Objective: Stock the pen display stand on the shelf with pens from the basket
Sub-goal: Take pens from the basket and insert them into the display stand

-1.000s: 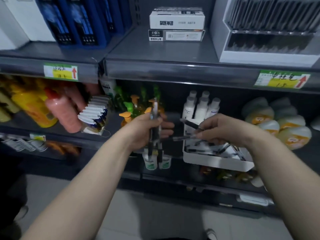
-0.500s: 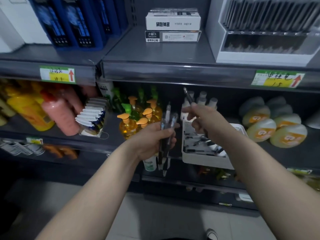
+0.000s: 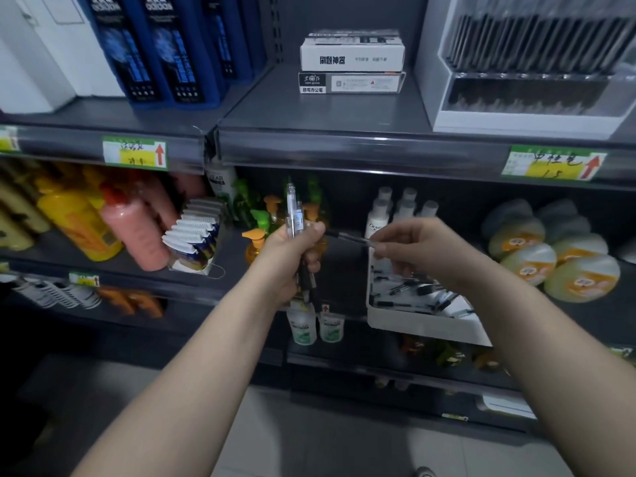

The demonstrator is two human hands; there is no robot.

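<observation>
My left hand (image 3: 292, 256) grips a bunch of pens (image 3: 295, 218) upright in front of the middle shelf. My right hand (image 3: 413, 249) pinches one pen (image 3: 347, 237) by its end, lying level, with its tip reaching toward my left hand's thumb. Below my right hand the white basket (image 3: 423, 325) sits on the shelf edge with several loose pens inside. The white pen display stand (image 3: 523, 63) stands on the upper shelf at the right, with rows of dark pens in it.
Two stacked pen boxes (image 3: 351, 62) sit left of the stand on the upper shelf. Blue boxes (image 3: 165, 46) fill the upper left. Pump bottles (image 3: 256, 242), white spray bottles (image 3: 395, 208) and round packs (image 3: 550, 253) crowd the middle shelf around the basket.
My right hand dropped from a raised position and swung its pen level, pointing it at my left hand. My left hand lifted its bunch of pens slightly.
</observation>
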